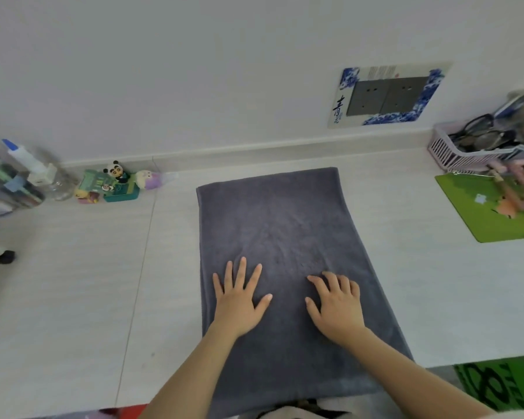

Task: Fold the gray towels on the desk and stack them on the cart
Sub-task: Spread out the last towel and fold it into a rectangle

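Head view: gray towel point(285, 237) flat on desk point(103, 282), near edge overhanging; left hand point(238, 300) and right hand point(338, 306) pressing, fingers spread; bare desk either side.

The gray towel point(288, 237) lies flat on the table point(73, 282) as a long rectangle, its surface smooth with faint creases. It stretches away beyond both hands, and its near end hangs slightly over the table's front edge.
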A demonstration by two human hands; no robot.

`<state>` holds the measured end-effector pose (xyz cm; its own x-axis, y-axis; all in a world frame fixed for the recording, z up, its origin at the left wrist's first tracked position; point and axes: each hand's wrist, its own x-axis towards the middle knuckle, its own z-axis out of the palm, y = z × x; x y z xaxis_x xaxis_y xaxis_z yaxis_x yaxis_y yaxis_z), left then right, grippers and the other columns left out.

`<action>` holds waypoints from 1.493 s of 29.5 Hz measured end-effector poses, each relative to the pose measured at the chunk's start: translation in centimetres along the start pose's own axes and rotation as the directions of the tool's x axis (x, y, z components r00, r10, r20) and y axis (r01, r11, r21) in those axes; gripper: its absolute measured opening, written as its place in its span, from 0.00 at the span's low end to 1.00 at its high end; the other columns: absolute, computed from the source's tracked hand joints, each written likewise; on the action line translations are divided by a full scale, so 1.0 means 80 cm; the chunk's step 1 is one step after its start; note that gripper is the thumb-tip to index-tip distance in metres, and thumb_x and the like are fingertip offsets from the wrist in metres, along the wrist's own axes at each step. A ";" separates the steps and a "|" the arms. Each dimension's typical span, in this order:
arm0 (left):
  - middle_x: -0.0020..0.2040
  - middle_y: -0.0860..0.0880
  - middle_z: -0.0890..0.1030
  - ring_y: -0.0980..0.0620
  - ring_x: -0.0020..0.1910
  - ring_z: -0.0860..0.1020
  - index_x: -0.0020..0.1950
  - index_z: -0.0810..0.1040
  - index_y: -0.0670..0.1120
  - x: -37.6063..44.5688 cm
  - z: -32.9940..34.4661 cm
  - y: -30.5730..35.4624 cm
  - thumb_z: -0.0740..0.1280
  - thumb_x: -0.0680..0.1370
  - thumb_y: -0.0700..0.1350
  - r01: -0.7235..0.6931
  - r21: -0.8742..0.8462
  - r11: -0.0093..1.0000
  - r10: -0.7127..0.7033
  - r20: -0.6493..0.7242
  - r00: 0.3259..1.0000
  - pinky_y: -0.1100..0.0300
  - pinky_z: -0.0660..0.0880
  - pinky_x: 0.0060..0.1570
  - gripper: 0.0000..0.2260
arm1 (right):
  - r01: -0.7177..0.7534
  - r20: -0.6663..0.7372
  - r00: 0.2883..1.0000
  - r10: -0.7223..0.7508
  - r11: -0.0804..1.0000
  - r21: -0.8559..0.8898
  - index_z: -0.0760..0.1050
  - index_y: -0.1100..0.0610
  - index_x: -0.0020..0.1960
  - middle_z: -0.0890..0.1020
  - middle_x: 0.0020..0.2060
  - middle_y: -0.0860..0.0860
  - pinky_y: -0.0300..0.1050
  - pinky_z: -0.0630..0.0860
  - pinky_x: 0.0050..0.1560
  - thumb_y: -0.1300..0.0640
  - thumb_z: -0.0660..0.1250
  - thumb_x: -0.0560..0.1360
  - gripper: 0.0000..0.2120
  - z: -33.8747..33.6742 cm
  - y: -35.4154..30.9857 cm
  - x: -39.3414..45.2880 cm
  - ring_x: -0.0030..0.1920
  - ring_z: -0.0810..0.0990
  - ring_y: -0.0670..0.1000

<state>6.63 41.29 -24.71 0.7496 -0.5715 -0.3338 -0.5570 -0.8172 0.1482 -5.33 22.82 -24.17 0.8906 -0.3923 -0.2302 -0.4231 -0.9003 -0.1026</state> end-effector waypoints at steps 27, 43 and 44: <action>0.64 0.36 0.71 0.37 0.61 0.70 0.65 0.74 0.42 0.112 -0.035 -0.071 0.63 0.79 0.42 0.321 -0.463 0.826 -0.498 -0.333 0.801 0.44 0.65 0.63 0.15 | -0.022 -0.253 0.967 0.037 0.998 0.063 0.75 0.59 0.58 0.77 0.53 0.57 0.55 0.62 0.59 0.49 0.54 0.71 0.23 -0.008 -0.062 0.167 0.53 0.76 0.60; 0.62 0.43 0.72 0.46 0.53 0.75 0.69 0.69 0.44 0.126 -0.041 -0.094 0.61 0.80 0.41 0.381 -0.420 0.824 -0.529 -0.329 0.782 0.53 0.75 0.47 0.17 | 0.133 -0.313 0.944 -0.107 0.989 0.062 0.74 0.57 0.61 0.76 0.56 0.55 0.54 0.61 0.61 0.47 0.55 0.74 0.22 0.007 -0.069 0.183 0.57 0.73 0.57; 0.60 0.40 0.74 0.44 0.52 0.76 0.66 0.72 0.42 0.128 -0.040 -0.094 0.62 0.79 0.40 0.384 -0.388 0.838 -0.522 -0.366 0.771 0.52 0.75 0.45 0.16 | 0.134 -0.318 0.942 -0.103 0.988 0.076 0.75 0.56 0.60 0.76 0.56 0.55 0.54 0.62 0.60 0.47 0.55 0.73 0.22 0.004 -0.069 0.185 0.55 0.73 0.57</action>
<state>19.59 41.33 -26.26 0.9991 -0.0414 0.0056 -0.0407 -0.9331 0.3572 10.15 22.02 -27.31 0.9360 -0.3370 0.1014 -0.3118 -0.9277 -0.2053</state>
